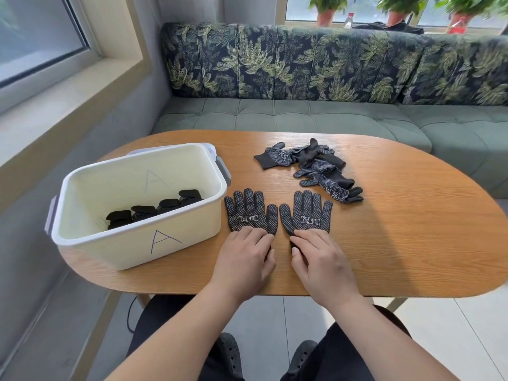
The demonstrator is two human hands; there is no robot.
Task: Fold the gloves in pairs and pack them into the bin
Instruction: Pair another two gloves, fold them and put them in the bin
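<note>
Two black dotted gloves lie flat side by side on the wooden table [412, 243], fingers pointing away from me. My left hand [244, 259] rests with straight fingers on the cuff of the left glove [248, 213]. My right hand [321, 262] rests the same way on the cuff of the right glove [308, 213]. A loose pile of more black gloves [316, 166] lies behind them to the right. The cream bin [132, 251] marked "A" stands at the left, with several folded glove bundles [154, 209] in a row on its bottom.
A green sofa [302, 114] with a leaf-patterned backrest runs behind the table. A window sill [55, 105] lies at the left. My legs and dark shoes show below the table's front edge.
</note>
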